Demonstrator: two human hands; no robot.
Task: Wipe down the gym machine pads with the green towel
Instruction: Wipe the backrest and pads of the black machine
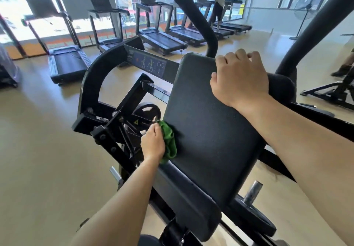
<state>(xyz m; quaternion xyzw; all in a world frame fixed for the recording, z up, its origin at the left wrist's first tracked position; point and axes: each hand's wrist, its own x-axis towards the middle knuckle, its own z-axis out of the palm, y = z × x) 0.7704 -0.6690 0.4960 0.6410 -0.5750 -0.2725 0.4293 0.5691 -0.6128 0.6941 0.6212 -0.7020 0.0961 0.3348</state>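
A large black back pad (208,123) of a gym machine fills the middle of the head view, with a smaller black pad (189,205) below it. My left hand (153,144) is closed on a bunched green towel (169,142) and presses it against the back pad's left edge. My right hand (239,79) grips the pad's upper right corner, its fingers curled over the top edge. Behind that hand a round black roller pad (283,86) sticks out to the right.
The machine's black steel frame (92,84) and linkage stand left of the pad. A weight plate on a metal peg (252,190) sits at lower right. A row of treadmills (162,40) lines the windows, with a person (220,2) on one. Tan floor lies to the left.
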